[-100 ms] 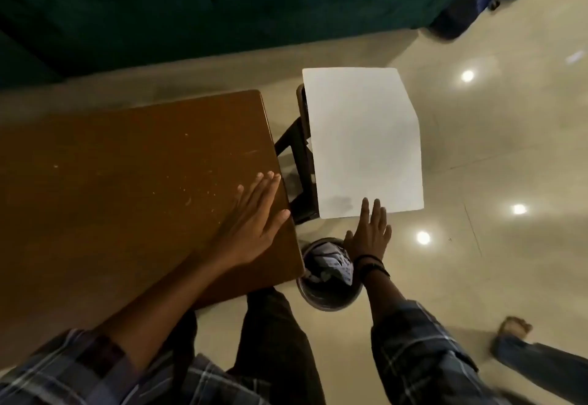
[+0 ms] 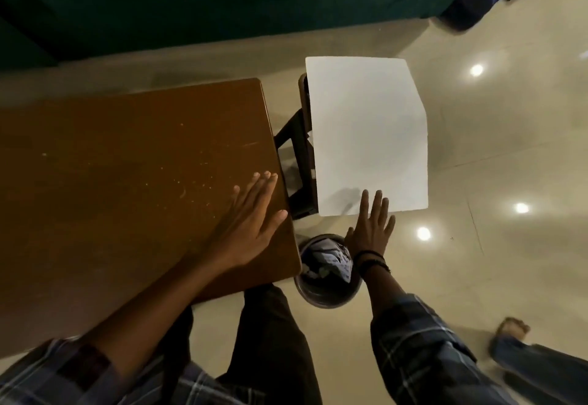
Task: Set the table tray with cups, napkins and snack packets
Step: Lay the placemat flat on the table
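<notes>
A person reaches the right hand [image 2: 370, 225], flat and fingers spread, empty, to the near edge of the white tray [image 2: 366, 131], which sits on a dark stand [image 2: 300, 163] at 1 o'clock. The left hand [image 2: 251, 213], also open and holding nothing, lies flat on the brown table [image 2: 127, 163] at 9 o'clock. Steadying the tray looks like the step in hand; pressing lightly on its near edge should keep it from tipping off the stand. Count: one tray, one table, one bin [image 2: 327, 293] at 6 o'clock; no cups, napkins or snack packets in view.
</notes>
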Motion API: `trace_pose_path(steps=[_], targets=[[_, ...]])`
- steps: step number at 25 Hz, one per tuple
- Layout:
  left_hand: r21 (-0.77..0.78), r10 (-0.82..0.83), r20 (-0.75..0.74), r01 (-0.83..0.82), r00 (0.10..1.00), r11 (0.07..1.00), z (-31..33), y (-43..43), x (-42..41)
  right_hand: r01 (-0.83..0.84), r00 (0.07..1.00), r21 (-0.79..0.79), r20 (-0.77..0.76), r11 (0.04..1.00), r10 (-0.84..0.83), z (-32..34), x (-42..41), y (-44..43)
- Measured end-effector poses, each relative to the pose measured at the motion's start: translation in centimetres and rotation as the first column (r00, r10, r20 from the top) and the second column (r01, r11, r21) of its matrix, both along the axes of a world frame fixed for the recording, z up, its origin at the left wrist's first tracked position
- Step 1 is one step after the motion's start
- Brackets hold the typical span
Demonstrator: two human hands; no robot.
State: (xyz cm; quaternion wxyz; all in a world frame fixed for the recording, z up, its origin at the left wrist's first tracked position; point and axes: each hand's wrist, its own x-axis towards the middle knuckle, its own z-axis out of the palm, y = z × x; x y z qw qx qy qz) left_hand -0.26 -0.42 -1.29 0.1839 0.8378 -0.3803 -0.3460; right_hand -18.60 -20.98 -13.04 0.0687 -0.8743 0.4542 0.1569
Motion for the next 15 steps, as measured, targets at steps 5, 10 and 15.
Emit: trace_pose_path(steps=[5,10,15], targets=[[0.062,0.079,-0.095,-0.073,0.992,0.995,-2.4,1.7,-0.8,-0.201,0.979,-0.135,-0.059,0.97,0.195,-3.0,0.9,-2.0],[0.102,0.149,-0.173,-0.133,0.973,0.986,-1.6,5.0,-0.3,-0.297,0.94,-0.205,0.109,0.933,0.323,0.3,2.4,-2.3],[0.15,0.312,-0.27,-0.28,0.911,0.948,0.1,7.8,2.4,-0.349,0.772,-0.308,0.441,0.885,0.458,9.9,6.3,0.3]])
